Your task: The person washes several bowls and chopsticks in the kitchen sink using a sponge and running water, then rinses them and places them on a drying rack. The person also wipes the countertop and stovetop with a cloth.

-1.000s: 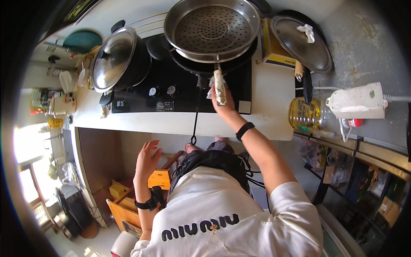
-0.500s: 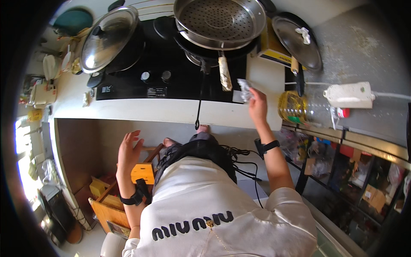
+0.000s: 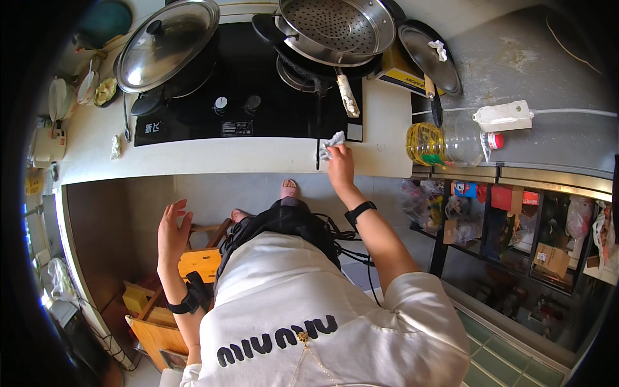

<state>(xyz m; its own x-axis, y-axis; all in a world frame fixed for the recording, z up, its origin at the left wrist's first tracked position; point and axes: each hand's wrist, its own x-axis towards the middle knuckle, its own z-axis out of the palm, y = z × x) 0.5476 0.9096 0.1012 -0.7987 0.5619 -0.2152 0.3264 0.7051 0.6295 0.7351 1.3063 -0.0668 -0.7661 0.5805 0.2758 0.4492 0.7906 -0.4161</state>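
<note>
My right hand point(image 3: 341, 169) is closed on a crumpled white tissue point(image 3: 331, 147) at the front strip of the white counter point(image 3: 380, 151). The tissue lies against or just beside the lower end of a thin black handle point(image 3: 318, 122), which hangs down over the stove's front edge; whether they touch I cannot tell. Out in the air before the counter, my left hand point(image 3: 173, 226) holds nothing, its fingers apart and slightly curled. Beyond the right hand, a steel steamer pan with holes point(image 3: 338, 29) sits in a dark pan whose wrapped handle point(image 3: 347, 97) points toward me.
A lidded pot point(image 3: 169, 48) stands on the left of the black stove point(image 3: 245, 77). To the right lie an oil bottle point(image 3: 445, 144), a white power strip point(image 3: 504, 116) and a dark pan lid point(image 3: 431, 55). A wooden chair point(image 3: 155, 335) is below my left hand.
My right hand has moved left along the counter with the tissue, from right of the stove to the thin black handle. My left hand stays raised and open. The whole view has shifted slightly.
</note>
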